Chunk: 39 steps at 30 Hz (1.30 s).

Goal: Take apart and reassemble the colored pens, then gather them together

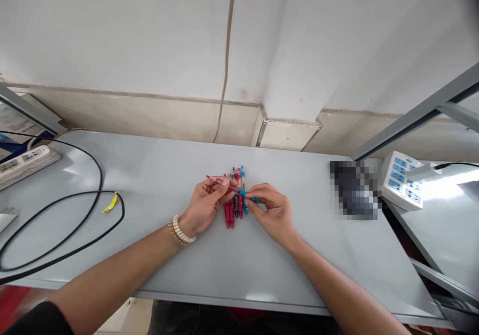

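Note:
My left hand [205, 202] is closed in a pinch on the pink part of a pen [216, 179], held just above the table. My right hand [272, 210] is closed on the blue part of the same pen [247, 195]; the two parts meet between my hands. Below them a row of several pens [235, 210], red, black and blue, lies side by side on the grey table [157, 185]. A beaded bracelet [180, 231] circles my left wrist.
A black cable [95, 175] with a yellow tag [111, 203] loops over the table's left side, near a white power strip [23, 161]. A blurred dark object [354, 189] and another power strip [404, 180] sit at the right. A wall stands behind.

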Each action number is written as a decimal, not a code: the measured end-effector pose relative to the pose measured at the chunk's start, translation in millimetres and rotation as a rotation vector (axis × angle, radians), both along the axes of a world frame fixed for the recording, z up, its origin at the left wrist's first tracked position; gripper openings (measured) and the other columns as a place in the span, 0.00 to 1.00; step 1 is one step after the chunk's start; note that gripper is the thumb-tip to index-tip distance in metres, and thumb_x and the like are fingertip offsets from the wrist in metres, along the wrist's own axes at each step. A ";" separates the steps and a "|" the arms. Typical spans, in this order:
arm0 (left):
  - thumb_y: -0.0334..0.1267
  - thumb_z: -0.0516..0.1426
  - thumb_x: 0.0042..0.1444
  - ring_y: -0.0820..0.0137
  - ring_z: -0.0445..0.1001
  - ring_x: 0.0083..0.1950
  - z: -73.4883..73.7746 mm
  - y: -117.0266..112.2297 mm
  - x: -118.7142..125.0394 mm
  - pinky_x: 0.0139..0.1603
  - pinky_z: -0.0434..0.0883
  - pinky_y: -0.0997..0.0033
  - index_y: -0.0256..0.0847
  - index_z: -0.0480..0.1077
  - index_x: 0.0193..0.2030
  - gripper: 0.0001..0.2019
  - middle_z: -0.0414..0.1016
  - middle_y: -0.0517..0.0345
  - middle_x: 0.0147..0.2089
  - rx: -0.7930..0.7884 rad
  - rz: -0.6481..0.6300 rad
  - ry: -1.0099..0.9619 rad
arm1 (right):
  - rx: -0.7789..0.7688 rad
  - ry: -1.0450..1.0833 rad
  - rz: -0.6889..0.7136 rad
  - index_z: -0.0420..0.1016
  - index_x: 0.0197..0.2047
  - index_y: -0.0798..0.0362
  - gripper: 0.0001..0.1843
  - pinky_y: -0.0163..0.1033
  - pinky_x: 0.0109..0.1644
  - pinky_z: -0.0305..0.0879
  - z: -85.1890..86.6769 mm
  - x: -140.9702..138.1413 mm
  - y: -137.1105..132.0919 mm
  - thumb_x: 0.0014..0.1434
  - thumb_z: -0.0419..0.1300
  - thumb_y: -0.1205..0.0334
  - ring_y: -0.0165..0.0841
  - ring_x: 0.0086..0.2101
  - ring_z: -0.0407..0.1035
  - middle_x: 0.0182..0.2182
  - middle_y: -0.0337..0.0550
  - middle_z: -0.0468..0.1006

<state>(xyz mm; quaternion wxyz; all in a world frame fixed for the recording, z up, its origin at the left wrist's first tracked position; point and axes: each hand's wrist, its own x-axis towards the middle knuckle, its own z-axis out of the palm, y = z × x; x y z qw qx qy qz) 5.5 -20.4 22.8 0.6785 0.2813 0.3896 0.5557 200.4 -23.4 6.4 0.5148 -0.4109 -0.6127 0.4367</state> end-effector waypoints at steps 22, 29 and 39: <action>0.48 0.78 0.48 0.72 0.83 0.44 1.8 -0.4 0.1 0.46 0.83 0.80 0.36 0.85 0.36 0.18 0.86 0.51 0.42 -0.020 -0.013 0.048 | -0.120 -0.023 0.065 0.85 0.51 0.48 0.13 0.38 0.38 0.78 1.5 0.4 -3.8 0.64 0.69 0.56 0.31 0.34 0.78 0.37 0.44 0.84; 0.47 0.77 0.52 0.71 0.84 0.44 -0.8 -0.4 0.2 0.47 0.83 0.79 0.37 0.85 0.37 0.16 0.85 0.51 0.43 -0.007 -0.035 0.050 | -0.074 -0.046 0.074 0.86 0.51 0.47 0.14 0.38 0.44 0.79 0.6 -0.9 -4.2 0.62 0.70 0.58 0.33 0.40 0.80 0.42 0.45 0.84; 0.46 0.74 0.57 0.70 0.83 0.48 -6.1 2.4 -3.9 0.50 0.82 0.79 0.35 0.84 0.39 0.15 0.85 0.49 0.45 0.000 0.037 0.084 | -0.021 -0.137 0.003 0.88 0.45 0.49 0.09 0.35 0.35 0.73 4.1 1.0 -4.0 0.67 0.66 0.57 0.30 0.31 0.76 0.32 0.42 0.83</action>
